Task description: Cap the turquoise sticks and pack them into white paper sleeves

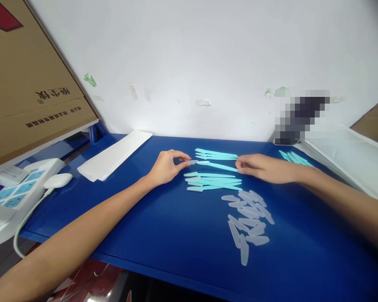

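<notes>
Between my two hands lies a turquoise eyebrow razor (pixel 222 166). My right hand (pixel 256 167) pinches its handle end. My left hand (pixel 170 167) has thumb and fingertips closed on a translucent blade cover (pixel 193 162) at the razor's other end; how far the cover sits over the blade I cannot tell. Just beyond lie several turquoise razors (pixel 216 153) side by side. On the near side, several razors with covers on their blade ends (pixel 212 183) lie partly crossed. Closer to me, loose translucent covers (pixel 248 212) are scattered in a pile.
More turquoise razors (pixel 294 157) lie at the right, by a pale translucent tray (pixel 349 159). White flat sheets (pixel 116 155) rest at the left of the blue table (pixel 138 226). A power strip (pixel 22 188) with a white plug and cable stands beside a large cardboard box (pixel 34 79).
</notes>
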### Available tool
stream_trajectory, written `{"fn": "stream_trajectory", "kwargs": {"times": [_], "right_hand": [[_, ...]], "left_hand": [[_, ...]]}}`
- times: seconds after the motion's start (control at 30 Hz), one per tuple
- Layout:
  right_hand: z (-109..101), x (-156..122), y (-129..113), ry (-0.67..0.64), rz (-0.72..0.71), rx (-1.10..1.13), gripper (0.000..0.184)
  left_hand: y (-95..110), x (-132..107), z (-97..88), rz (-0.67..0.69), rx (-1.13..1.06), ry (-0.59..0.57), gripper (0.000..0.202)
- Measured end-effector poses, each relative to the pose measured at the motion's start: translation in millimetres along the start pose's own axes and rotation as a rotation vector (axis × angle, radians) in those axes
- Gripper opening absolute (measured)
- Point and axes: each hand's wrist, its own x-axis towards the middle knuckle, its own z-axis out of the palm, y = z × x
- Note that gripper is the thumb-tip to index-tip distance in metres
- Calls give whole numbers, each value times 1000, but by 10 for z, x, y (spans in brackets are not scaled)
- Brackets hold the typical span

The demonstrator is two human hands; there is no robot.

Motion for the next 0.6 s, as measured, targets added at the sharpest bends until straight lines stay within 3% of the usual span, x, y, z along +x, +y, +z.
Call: {"fn": "stream_trajectory", "kwargs": {"times": [0.6], "right_hand": [[11, -1, 24, 8, -6, 13, 40]], "left_hand": [[24, 26, -16, -101, -143, 13, 15]]}}
